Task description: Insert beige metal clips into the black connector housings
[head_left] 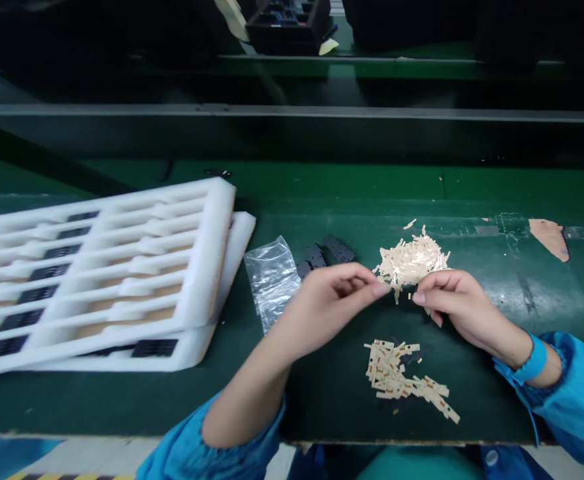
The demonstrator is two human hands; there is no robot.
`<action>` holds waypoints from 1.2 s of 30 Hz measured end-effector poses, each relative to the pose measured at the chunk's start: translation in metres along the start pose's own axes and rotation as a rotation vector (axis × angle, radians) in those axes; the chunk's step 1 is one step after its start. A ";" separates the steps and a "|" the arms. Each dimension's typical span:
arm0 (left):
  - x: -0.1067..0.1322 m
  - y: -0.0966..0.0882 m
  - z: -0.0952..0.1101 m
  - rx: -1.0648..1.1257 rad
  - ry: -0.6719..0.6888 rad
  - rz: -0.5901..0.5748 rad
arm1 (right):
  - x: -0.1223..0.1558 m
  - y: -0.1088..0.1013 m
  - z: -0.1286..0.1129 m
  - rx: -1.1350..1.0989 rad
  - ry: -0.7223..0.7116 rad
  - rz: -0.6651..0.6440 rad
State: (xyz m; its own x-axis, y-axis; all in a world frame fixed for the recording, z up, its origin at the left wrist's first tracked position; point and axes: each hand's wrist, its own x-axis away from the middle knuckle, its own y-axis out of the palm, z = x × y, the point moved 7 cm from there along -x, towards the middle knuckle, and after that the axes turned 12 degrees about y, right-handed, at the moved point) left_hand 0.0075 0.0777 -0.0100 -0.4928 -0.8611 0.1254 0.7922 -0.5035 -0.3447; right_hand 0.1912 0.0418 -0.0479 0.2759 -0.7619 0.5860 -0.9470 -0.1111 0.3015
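Observation:
My left hand [329, 300] is closed in a pinch at the near left edge of a heap of small cream strips [412, 259]; whatever its fingertips hold is too small to make out. Right of it, my right hand [455, 300] pinches at the heap's near right edge, with a tiny gold-coloured piece [410, 297] at its fingertips. Nearer to me lies a looser pile of cream strips [389, 370] with brownish marks, with some dark bits among them. A blue band [536, 360] circles my right wrist.
Two overlapping white foam trays [192, 343] with black parts in their slots fill the left side. A clear plastic bag [275, 273] and several black parts [338, 248] lie left of the heap. A brown scrap [549, 239] lies far right. A dark box [287, 30] stands beyond the ledge.

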 end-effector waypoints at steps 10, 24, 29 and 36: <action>0.001 -0.011 -0.012 -0.766 -0.106 -0.114 | -0.008 -0.012 -0.001 -0.003 -0.034 0.068; 0.006 0.040 -0.015 0.283 0.009 -0.090 | -0.002 -0.008 0.000 -0.020 -0.069 0.188; 0.009 0.051 -0.013 0.555 0.020 -0.131 | -0.002 -0.009 0.000 -0.039 -0.059 0.199; 0.015 0.058 -0.003 0.536 0.026 -0.174 | -0.002 -0.003 -0.001 -0.014 -0.073 0.173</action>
State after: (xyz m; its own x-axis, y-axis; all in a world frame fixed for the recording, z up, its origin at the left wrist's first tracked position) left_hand 0.0450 0.0353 -0.0311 -0.6361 -0.7634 0.1124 0.7670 -0.6095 0.2006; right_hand 0.1940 0.0442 -0.0488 0.0961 -0.8134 0.5737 -0.9767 0.0341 0.2119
